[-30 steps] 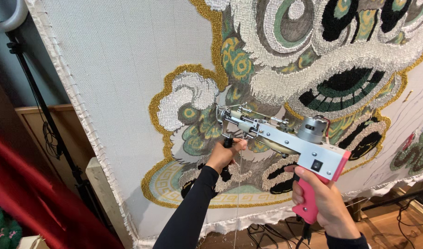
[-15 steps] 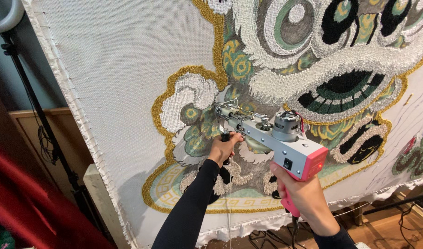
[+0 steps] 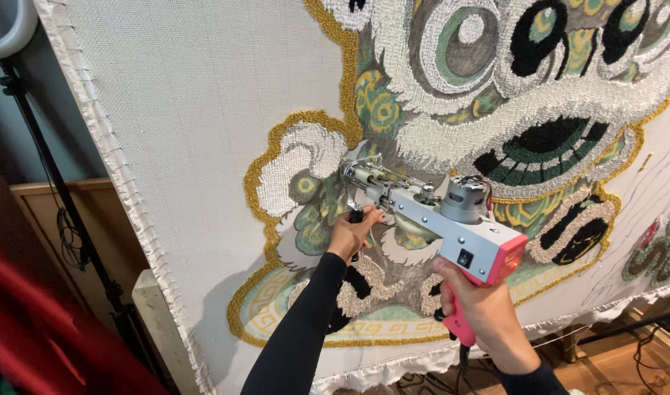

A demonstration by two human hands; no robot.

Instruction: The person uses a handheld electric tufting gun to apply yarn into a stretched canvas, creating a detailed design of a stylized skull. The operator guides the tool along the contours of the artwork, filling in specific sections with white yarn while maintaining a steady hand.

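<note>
A tufting gun [image 3: 452, 223] with a silver body and pink grip points its needle end at a stretched white cloth [image 3: 203, 110]. My left hand [image 3: 351, 232], in a black sleeve, grips the gun's black front handle below the nose. My right hand [image 3: 481, 307] wraps around the pink rear grip. The gun's tip touches the cloth at a green and white swirl of a tufted lion-head design [image 3: 510, 110], edged in gold yarn.
A black light stand [image 3: 53, 190] with a white ring lamp [image 3: 9, 29] stands left of the frame. A wooden cabinet [image 3: 64, 219] sits behind it. Blurred red fabric [image 3: 35, 329] fills the bottom left corner. Cables lie on the wooden floor at the bottom right.
The gun and both hands have moved slightly left and up along the cloth, and the view has shifted with them.
</note>
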